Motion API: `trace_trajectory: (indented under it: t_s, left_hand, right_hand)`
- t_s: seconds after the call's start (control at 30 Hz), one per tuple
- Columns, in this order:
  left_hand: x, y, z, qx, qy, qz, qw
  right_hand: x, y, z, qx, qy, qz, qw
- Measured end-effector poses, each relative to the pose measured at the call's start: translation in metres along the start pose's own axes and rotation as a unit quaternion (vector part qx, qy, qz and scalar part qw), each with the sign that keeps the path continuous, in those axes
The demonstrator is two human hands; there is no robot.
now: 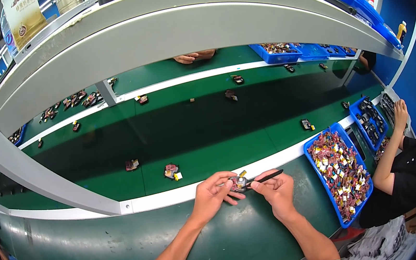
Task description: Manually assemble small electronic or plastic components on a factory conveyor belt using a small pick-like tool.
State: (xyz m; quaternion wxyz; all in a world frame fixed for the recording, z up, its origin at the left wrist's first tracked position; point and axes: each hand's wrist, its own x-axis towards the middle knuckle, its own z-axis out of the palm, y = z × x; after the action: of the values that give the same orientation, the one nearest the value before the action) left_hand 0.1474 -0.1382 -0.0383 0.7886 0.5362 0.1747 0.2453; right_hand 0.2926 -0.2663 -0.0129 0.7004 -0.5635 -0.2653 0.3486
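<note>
My left hand [210, 197] pinches a small electronic assembly [238, 183] with a dark casing, fine wires and a yellow tag. My right hand [279, 195] grips a thin black pen-like tool [271, 176], whose working end meets the assembly. Whether this tool is tweezers or a pry stick cannot be made out. Both hands are above the near bench edge, beside the white rail. Just beyond them, a similar assembly with a yellow-white tag [172, 171] lies on the green belt, and another assembly [132, 164] rests farther left.
To my right stands a blue tray [311, 161] heaped with small wired parts. Behind it, another blue tray [370, 122] holds black parts. A co-worker [408, 172] sits at the right. A grey shelf beam [153, 29] crosses overhead, and its post [29, 169] comes down at left.
</note>
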Motion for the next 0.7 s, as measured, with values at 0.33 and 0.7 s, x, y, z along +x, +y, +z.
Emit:
trace_trajectory:
  t_s: [0.33,0.7]
  left_hand:
    - [0.0006,-0.0025,-0.0011,0.011,-0.002,0.007,1.0]
    - [0.0012,-0.0044,-0.0013,0.001,0.007,0.018,1.0]
  right_hand:
    - [-0.0053,0.012,-0.0026,-0.164,0.005,-0.148,0.975]
    - [-0.005,0.0155,0.0012,-0.176,0.016,-0.15,0.973]
